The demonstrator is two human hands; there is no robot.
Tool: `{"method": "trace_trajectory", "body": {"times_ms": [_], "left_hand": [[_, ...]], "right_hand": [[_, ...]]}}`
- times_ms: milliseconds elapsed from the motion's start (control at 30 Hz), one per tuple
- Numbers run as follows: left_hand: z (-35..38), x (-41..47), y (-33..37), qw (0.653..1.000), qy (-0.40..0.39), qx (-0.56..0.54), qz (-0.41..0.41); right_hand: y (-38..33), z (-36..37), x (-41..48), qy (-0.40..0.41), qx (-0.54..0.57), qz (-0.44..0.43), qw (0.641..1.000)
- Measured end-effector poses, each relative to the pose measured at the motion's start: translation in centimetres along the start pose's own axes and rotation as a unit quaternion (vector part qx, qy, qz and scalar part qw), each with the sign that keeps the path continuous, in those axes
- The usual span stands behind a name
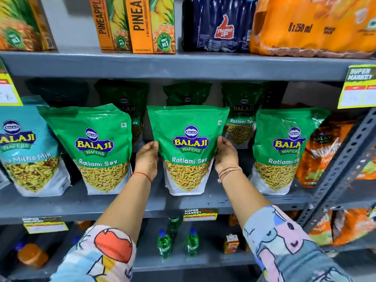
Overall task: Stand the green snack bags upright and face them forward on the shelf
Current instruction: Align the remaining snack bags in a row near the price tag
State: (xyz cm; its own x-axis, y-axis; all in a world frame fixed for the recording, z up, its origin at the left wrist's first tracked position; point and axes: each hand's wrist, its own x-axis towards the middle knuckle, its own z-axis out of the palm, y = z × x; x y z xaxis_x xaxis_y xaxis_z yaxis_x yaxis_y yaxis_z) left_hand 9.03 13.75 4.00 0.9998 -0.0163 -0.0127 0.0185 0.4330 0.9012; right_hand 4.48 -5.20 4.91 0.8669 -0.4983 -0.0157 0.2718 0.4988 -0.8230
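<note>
Three green snack bags stand upright at the front of the grey middle shelf (pixel 183 202), labels facing me. The middle green bag (pixel 188 151) is held on both sides: my left hand (pixel 147 158) presses its left edge and my right hand (pixel 226 154) its right edge. The left green bag (pixel 95 147) and the right green bag (pixel 282 151) stand free beside it. Further green bags (pixel 241 115) stand in a darker row behind, partly hidden.
A light blue snack bag (pixel 26 149) stands at the left, orange bags (pixel 325 151) at the right by a slotted metal post (pixel 341 163). Juice cartons (pixel 150 25) and drink packs sit on the shelf above, small bottles (pixel 192 241) below. Price tags hang from the shelf edges.
</note>
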Motion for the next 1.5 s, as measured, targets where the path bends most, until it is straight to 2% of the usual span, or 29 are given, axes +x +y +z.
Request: {"method": "trace_trajectory", "body": {"times_ms": [100, 200, 233, 300, 367, 500, 633, 733, 800, 867, 900, 933, 1000, 1067, 1100, 1167, 1267, 1333, 1400, 1500], "left_hand": [[-0.1, 0.0, 0.3, 1.000, -0.001, 0.003, -0.005], [-1.3, -1.1, -0.4, 0.993, -0.088, 0.075, -0.028], [-1.9, -1.8, -1.1, 0.983, -0.120, 0.136, -0.041], [-3.0, -3.1, -3.2, 0.938, -0.180, 0.288, -0.068], [-3.8, -3.4, -5.4, 0.894, -0.179, 0.401, -0.091], [-4.3, -2.6, -7.5, 0.874, -0.113, 0.462, -0.093], [-4.2, -3.1, -8.1, 0.883, -0.101, 0.452, -0.075], [-4.7, -3.6, -8.3, 0.898, -0.106, 0.425, -0.045], [-5.0, -4.4, -8.4, 0.916, -0.095, 0.389, -0.007], [-4.6, -6.3, -8.2, 0.936, -0.007, 0.350, 0.023], [-4.2, -7.6, -8.2, 0.937, 0.056, 0.343, 0.047], [-3.4, -9.1, -8.4, 0.924, 0.107, 0.356, 0.089], [-1.4, -11.7, -8.6, 0.881, 0.135, 0.415, 0.184], [1.7, -13.2, -9.6, 0.867, 0.104, 0.424, 0.239], [3.9, -13.6, -10.0, 0.875, 0.077, 0.414, 0.241], [8.1, -13.4, -10.7, 0.900, -0.001, 0.386, 0.203], [13.9, -11.6, -12.9, 0.933, -0.134, 0.331, 0.046], [16.3, -10.4, -14.0, 0.931, -0.173, 0.317, -0.046], [18.2, -9.5, -14.8, 0.915, -0.195, 0.340, -0.096], [20.0, -9.1, -15.7, 0.901, -0.215, 0.352, -0.137]], "right_hand": [[-0.3, -0.1, 0.2, -0.023, -0.005, 0.012, 1.000], [0.4, -2.2, -0.5, -0.104, -0.128, 0.022, 0.986], [1.0, -3.2, -0.8, -0.138, -0.200, 0.030, 0.970], [2.5, -4.8, -2.1, -0.175, -0.291, 0.069, 0.938], [4.1, -5.4, -3.4, -0.184, -0.330, 0.087, 0.922], [6.5, -5.9, -3.7, -0.152, -0.381, 0.081, 0.909], [7.1, -6.2, -3.5, -0.143, -0.423, 0.077, 0.892], [6.8, -5.9, -5.1, -0.096, -0.420, 0.020, 0.902], [7.2, -6.6, -7.0, -0.063, -0.462, -0.050, 0.883], [7.3, -8.6, -9.7, -0.076, -0.480, -0.107, 0.868], [7.0, -9.9, -10.9, -0.080, -0.466, -0.119, 0.873], [6.1, -11.5, -11.8, -0.068, -0.444, -0.124, 0.885], [3.5, -14.1, -12.3, 0.004, -0.413, -0.142, 0.899], [0.1, -16.9, -10.8, 0.096, -0.382, -0.174, 0.902], [-1.8, -18.2, -9.7, 0.130, -0.372, -0.193, 0.899], [-4.9, -20.0, -7.0, 0.166, -0.380, -0.214, 0.884], [-7.9, -22.0, -3.1, 0.127, -0.401, -0.144, 0.896], [-9.0, -22.5, -1.6, 0.071, -0.424, -0.076, 0.900], [-9.5, -22.9, -0.8, 0.018, -0.431, -0.021, 0.902], [-9.8, -23.3, -0.1, -0.037, -0.411, -0.003, 0.911]]}}
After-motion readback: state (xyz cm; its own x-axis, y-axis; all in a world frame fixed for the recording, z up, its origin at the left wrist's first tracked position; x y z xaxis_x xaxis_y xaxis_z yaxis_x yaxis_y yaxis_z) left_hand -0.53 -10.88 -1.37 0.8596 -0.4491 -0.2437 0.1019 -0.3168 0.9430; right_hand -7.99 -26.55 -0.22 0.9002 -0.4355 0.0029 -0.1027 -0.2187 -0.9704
